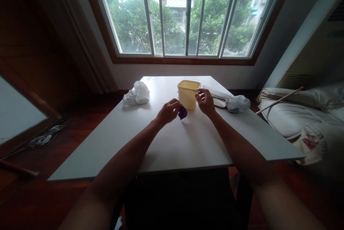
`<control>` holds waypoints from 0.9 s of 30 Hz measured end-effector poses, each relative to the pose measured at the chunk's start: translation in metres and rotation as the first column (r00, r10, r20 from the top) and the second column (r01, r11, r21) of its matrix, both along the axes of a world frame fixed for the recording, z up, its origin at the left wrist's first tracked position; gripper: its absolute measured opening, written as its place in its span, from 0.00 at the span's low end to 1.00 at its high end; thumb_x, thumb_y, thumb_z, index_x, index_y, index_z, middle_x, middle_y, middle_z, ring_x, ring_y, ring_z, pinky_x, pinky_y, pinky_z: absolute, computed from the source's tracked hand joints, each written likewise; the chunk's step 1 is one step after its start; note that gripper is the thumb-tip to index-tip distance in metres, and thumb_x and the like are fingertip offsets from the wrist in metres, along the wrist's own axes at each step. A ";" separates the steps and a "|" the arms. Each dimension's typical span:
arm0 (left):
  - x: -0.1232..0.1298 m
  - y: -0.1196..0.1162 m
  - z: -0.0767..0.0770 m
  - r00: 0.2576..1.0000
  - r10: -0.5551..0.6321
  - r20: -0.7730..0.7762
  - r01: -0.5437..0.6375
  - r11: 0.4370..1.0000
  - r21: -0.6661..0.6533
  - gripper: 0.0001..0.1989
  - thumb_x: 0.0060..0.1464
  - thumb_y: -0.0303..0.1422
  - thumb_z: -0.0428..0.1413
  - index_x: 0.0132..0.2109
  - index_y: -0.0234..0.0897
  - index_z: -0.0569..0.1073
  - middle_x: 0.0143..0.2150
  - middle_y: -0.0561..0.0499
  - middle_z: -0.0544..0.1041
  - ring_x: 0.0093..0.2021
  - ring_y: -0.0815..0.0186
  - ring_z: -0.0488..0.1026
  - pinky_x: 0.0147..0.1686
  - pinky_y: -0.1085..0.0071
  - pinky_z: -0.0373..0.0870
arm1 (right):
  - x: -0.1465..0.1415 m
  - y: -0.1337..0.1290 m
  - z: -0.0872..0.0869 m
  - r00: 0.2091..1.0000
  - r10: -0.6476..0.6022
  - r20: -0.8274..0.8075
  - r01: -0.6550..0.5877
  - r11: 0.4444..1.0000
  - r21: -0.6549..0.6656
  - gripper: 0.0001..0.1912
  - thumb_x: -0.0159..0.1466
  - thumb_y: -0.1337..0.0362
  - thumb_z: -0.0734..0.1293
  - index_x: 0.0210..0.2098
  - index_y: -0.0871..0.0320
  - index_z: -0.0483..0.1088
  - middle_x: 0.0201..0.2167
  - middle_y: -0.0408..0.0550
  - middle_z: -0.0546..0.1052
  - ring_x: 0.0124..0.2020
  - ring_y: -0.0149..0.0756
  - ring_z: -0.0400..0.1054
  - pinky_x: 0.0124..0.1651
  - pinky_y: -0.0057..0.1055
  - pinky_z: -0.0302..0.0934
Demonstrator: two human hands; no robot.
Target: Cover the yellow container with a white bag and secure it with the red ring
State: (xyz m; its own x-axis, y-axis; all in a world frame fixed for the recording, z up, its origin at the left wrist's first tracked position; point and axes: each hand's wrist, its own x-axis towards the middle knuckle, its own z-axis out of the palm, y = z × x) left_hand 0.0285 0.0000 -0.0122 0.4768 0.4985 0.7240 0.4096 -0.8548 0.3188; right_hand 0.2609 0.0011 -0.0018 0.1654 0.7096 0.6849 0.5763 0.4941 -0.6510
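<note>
My left hand [168,111] is closed on a small crumpled purple piece [183,113], held just above the white table; whether it is paper or cloth I cannot make out. Right behind it stands a yellow plastic bin [187,95], upright, its inside mostly out of sight. At the bin's right side is my right hand [206,102], its fingers bent and apart with nothing visible between them. Its fingertips overlap the bin's edge in view; whether they touch it I cannot tell.
On the white table [115,144] a crumpled white plastic bag [137,93] lies at the left. To the right are a clear bag [238,104] with something inside and a brown-rimmed frame [219,102]. A wooden stick [279,100] rests on pale bedding beyond the right edge.
</note>
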 end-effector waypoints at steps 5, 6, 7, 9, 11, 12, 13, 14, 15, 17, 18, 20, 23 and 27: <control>0.003 -0.005 0.004 0.993 -0.010 0.122 0.010 1.000 -0.003 0.10 0.61 0.25 0.52 0.42 0.38 0.78 0.42 0.46 0.77 0.42 0.66 0.76 0.42 0.67 0.76 | -0.014 -0.020 0.006 0.947 0.275 0.165 -0.260 0.960 -0.105 0.17 0.65 0.49 0.66 0.35 0.57 0.75 0.26 0.45 0.75 0.26 0.32 0.64 0.32 0.30 0.60; 0.004 -0.005 0.004 0.989 -0.022 0.147 0.023 1.000 -0.007 0.09 0.61 0.25 0.53 0.43 0.37 0.78 0.42 0.46 0.77 0.42 0.65 0.76 0.42 0.67 0.76 | -0.018 -0.023 0.005 0.917 0.346 0.195 -0.322 0.935 -0.146 0.17 0.63 0.49 0.68 0.34 0.57 0.75 0.25 0.44 0.75 0.24 0.31 0.63 0.31 0.29 0.59; 0.005 -0.005 0.004 0.984 -0.036 0.173 0.039 0.999 -0.012 0.09 0.60 0.25 0.53 0.43 0.37 0.78 0.43 0.46 0.77 0.42 0.65 0.76 0.42 0.67 0.77 | -0.022 -0.025 0.004 0.885 0.412 0.218 -0.379 0.908 -0.178 0.17 0.61 0.48 0.70 0.35 0.58 0.76 0.24 0.44 0.75 0.24 0.30 0.63 0.30 0.28 0.58; 0.006 -0.005 0.003 0.971 -0.067 0.231 0.078 0.996 -0.038 0.10 0.59 0.25 0.54 0.44 0.37 0.78 0.44 0.45 0.77 0.43 0.65 0.76 0.42 0.68 0.77 | -0.029 -0.027 0.002 0.823 0.510 0.249 -0.470 0.859 -0.202 0.18 0.58 0.49 0.73 0.36 0.58 0.76 0.25 0.44 0.77 0.24 0.29 0.63 0.29 0.27 0.58; 0.008 -0.004 0.001 0.952 -0.089 0.294 0.119 0.989 -0.084 0.10 0.59 0.25 0.55 0.45 0.37 0.79 0.45 0.46 0.77 0.43 0.66 0.77 0.42 0.68 0.78 | -0.035 -0.026 -0.001 0.800 0.535 0.273 -0.499 0.845 -0.191 0.17 0.57 0.51 0.75 0.34 0.59 0.76 0.25 0.44 0.77 0.23 0.29 0.64 0.29 0.27 0.58; 0.009 -0.003 0.000 0.942 -0.090 0.323 0.132 0.985 -0.113 0.10 0.58 0.26 0.56 0.45 0.37 0.79 0.45 0.46 0.77 0.42 0.66 0.77 0.42 0.69 0.78 | -0.037 -0.025 -0.003 0.805 0.522 0.283 -0.488 0.853 -0.185 0.16 0.57 0.51 0.74 0.33 0.59 0.75 0.25 0.44 0.77 0.23 0.28 0.64 0.29 0.27 0.59; 0.009 -0.003 0.000 0.934 -0.084 0.347 0.140 0.980 -0.141 0.10 0.57 0.26 0.57 0.45 0.37 0.79 0.45 0.46 0.77 0.41 0.67 0.77 0.41 0.69 0.78 | -0.038 -0.025 -0.004 0.816 0.499 0.293 -0.465 0.867 -0.182 0.15 0.59 0.52 0.73 0.31 0.59 0.74 0.24 0.44 0.76 0.22 0.28 0.64 0.29 0.27 0.58; 0.010 -0.002 -0.001 0.927 -0.073 0.367 0.143 0.975 -0.168 0.10 0.57 0.27 0.58 0.45 0.37 0.79 0.44 0.47 0.77 0.40 0.67 0.77 0.41 0.69 0.78 | -0.038 -0.024 -0.005 0.832 0.468 0.299 -0.433 0.884 -0.178 0.14 0.60 0.53 0.72 0.29 0.59 0.74 0.23 0.44 0.76 0.22 0.28 0.65 0.29 0.26 0.58; 0.010 -0.002 -0.002 0.922 -0.060 0.384 0.143 0.971 -0.192 0.10 0.56 0.28 0.59 0.45 0.36 0.79 0.42 0.48 0.78 0.39 0.67 0.78 0.40 0.69 0.78 | -0.038 -0.023 -0.006 0.847 0.436 0.303 -0.399 0.899 -0.177 0.14 0.61 0.54 0.71 0.28 0.59 0.73 0.23 0.44 0.76 0.22 0.29 0.65 0.29 0.26 0.58; 0.011 -0.001 -0.003 0.914 -0.032 0.403 0.137 0.962 -0.235 0.09 0.55 0.30 0.61 0.44 0.36 0.79 0.39 0.49 0.78 0.37 0.67 0.77 0.39 0.69 0.77 | -0.037 -0.021 -0.008 0.865 0.396 0.307 -0.355 0.917 -0.185 0.13 0.62 0.56 0.70 0.27 0.59 0.73 0.23 0.45 0.76 0.23 0.29 0.66 0.29 0.26 0.58; 0.012 -0.001 -0.003 0.914 -0.020 0.406 0.132 0.959 -0.251 0.09 0.54 0.31 0.62 0.43 0.36 0.79 0.37 0.49 0.79 0.36 0.67 0.77 0.39 0.69 0.77 | -0.036 -0.021 -0.008 0.867 0.390 0.310 -0.345 0.919 -0.190 0.12 0.62 0.57 0.70 0.27 0.59 0.73 0.23 0.45 0.76 0.23 0.29 0.67 0.29 0.26 0.58; 0.012 -0.001 -0.003 0.919 -0.001 0.394 0.115 0.958 -0.265 0.08 0.54 0.34 0.63 0.41 0.36 0.79 0.36 0.49 0.79 0.34 0.67 0.77 0.37 0.70 0.76 | -0.033 -0.019 -0.008 0.869 0.385 0.311 -0.338 0.920 -0.197 0.10 0.62 0.58 0.69 0.29 0.59 0.74 0.24 0.45 0.77 0.24 0.30 0.67 0.29 0.26 0.58; 0.010 0.000 -0.004 0.934 0.021 0.358 0.077 0.964 -0.256 0.08 0.54 0.35 0.63 0.39 0.35 0.79 0.35 0.49 0.79 0.33 0.67 0.76 0.36 0.70 0.74 | -0.027 -0.016 -0.008 0.886 0.357 0.297 -0.313 0.931 -0.186 0.09 0.62 0.59 0.69 0.32 0.58 0.76 0.26 0.46 0.78 0.24 0.30 0.67 0.30 0.27 0.58; 0.005 0.005 -0.006 0.955 0.048 0.293 0.033 0.963 -0.266 0.07 0.53 0.33 0.63 0.39 0.35 0.79 0.35 0.49 0.78 0.31 0.68 0.74 0.34 0.70 0.73 | -0.019 -0.010 -0.006 0.933 0.233 0.272 -0.207 0.971 -0.123 0.10 0.64 0.58 0.67 0.31 0.58 0.75 0.27 0.47 0.78 0.26 0.32 0.67 0.32 0.29 0.58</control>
State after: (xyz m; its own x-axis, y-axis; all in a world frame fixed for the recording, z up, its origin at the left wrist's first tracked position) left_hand 0.0332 0.0050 -0.0181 0.2583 0.6943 0.6718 0.2692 -0.7196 0.6401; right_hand 0.2420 -0.0094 -0.0081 -0.1931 0.7676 0.6111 0.6267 0.5757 -0.5252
